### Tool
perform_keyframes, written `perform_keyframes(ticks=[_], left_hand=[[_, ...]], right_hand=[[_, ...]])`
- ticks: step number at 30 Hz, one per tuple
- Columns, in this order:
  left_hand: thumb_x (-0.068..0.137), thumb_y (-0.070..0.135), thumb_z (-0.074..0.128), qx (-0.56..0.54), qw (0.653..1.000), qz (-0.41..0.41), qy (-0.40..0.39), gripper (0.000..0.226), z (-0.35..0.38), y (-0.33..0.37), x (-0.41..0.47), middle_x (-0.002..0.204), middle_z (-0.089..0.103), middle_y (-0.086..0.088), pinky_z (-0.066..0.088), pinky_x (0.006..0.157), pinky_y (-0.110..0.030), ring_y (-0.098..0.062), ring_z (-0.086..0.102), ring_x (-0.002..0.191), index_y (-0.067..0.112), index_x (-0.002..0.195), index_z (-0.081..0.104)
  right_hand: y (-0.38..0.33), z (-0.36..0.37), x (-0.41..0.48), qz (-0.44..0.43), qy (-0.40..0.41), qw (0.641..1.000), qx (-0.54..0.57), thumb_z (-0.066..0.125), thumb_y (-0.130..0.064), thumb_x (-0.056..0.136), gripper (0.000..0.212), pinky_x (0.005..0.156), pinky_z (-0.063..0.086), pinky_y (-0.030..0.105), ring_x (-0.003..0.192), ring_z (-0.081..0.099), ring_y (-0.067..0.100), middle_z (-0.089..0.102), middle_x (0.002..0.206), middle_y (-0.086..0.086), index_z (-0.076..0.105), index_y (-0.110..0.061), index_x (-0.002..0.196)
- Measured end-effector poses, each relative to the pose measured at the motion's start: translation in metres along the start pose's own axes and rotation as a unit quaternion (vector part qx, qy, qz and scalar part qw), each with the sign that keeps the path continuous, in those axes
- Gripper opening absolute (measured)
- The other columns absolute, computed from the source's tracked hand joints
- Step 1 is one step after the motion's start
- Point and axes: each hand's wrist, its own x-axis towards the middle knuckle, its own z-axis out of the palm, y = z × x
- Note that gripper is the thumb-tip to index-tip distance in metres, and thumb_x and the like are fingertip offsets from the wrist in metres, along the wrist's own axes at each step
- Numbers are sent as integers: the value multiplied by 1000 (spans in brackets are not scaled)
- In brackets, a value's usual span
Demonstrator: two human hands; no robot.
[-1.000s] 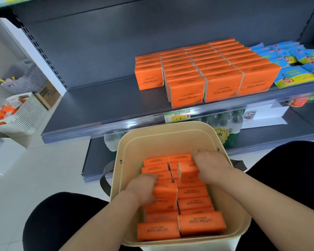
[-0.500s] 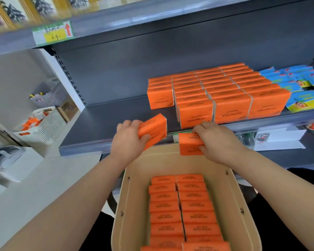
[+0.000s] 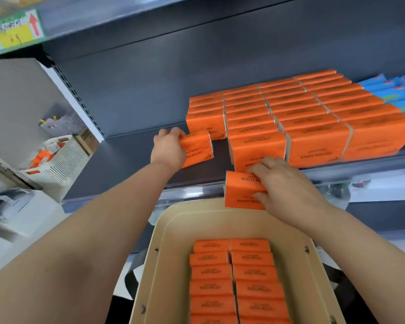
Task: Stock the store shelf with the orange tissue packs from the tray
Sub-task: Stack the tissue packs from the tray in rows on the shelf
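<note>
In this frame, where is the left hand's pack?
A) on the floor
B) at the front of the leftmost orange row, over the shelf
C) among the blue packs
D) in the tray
B: the left hand grips its orange pack over the shelf, right before the leftmost row.

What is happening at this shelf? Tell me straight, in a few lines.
A person is stocking orange tissue packs from a beige tray onto a grey shelf. The left hand grips one pack at the front of the leftmost row, which stops shorter than the other stocked rows. The right hand holds a second pack at the shelf's front edge, above the tray's far rim. Two columns of packs lie in the tray.
</note>
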Motion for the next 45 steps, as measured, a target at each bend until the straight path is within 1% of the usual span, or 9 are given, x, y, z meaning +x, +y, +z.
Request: perform_keyframes(ticks=[6,14,18,22,27,30,32,39,45], left_hand=[[86,-3,49,21,999,27,11,50,15,20,35,133,37,-9,43,78,-33,-27,32,123,21,129,52],[81,-10,46,-33,998,42,36,54,31,39,46,131,36,-7,48,84,-34,-25,34,121,18,126,53],[77,-12,44,-54,996,33,58,57,25,33,36,136,34,-7,45,77,-32,-26,33,123,12,128,48],[83,-7,46,-78,994,64,41,49,9,8,8,136,37,-4,44,79,-32,-22,33,125,13,128,48],[89,5,51,12,993,113,9,36,-9,-42,-48,132,46,0,43,76,-31,-21,40,120,16,123,54],[90,11,51,101,988,117,1,33,-14,-67,-82,126,51,0,46,78,-37,-24,45,113,17,121,56],[89,13,50,134,985,111,3,32,-12,-80,-102,122,54,1,44,78,-36,-24,46,110,20,120,56],[88,19,51,114,991,75,-6,29,-3,-89,-117,119,54,1,42,80,-32,-21,45,110,20,117,56],[85,11,51,129,987,100,-5,35,-3,-79,-106,121,50,-1,40,84,-33,-23,43,112,18,119,52]], right_hand=[[-3,8,-1,-22,-30,999,-1,64,-31,86,47,92,40,32,114,43,17,46,120,-6,46,-27,129],[-1,10,1,-25,-35,999,-2,63,-32,87,47,95,40,31,115,43,15,45,123,-9,45,-29,131],[-3,11,3,-28,-39,999,-5,62,-34,88,46,95,41,30,115,42,13,44,123,-10,45,-29,130],[-7,8,2,-31,-43,999,-1,62,-35,88,48,94,40,27,116,42,12,44,124,-12,43,-31,132],[-21,8,-7,-30,-44,998,-19,62,-34,87,52,91,40,27,115,44,13,46,122,-10,43,-31,135],[-32,12,-12,-30,-52,997,-40,64,-32,86,52,90,42,30,113,46,15,48,119,-8,45,-30,134],[-41,13,-10,-29,-47,998,-42,67,-29,83,51,89,43,33,112,48,18,51,118,-5,49,-28,132],[-72,-10,45,-28,31,998,-35,69,-25,82,53,88,43,35,119,47,24,51,124,1,50,-24,131],[-72,-7,122,16,2,997,-73,67,-23,84,53,93,43,39,122,46,29,49,132,7,48,-20,134]])
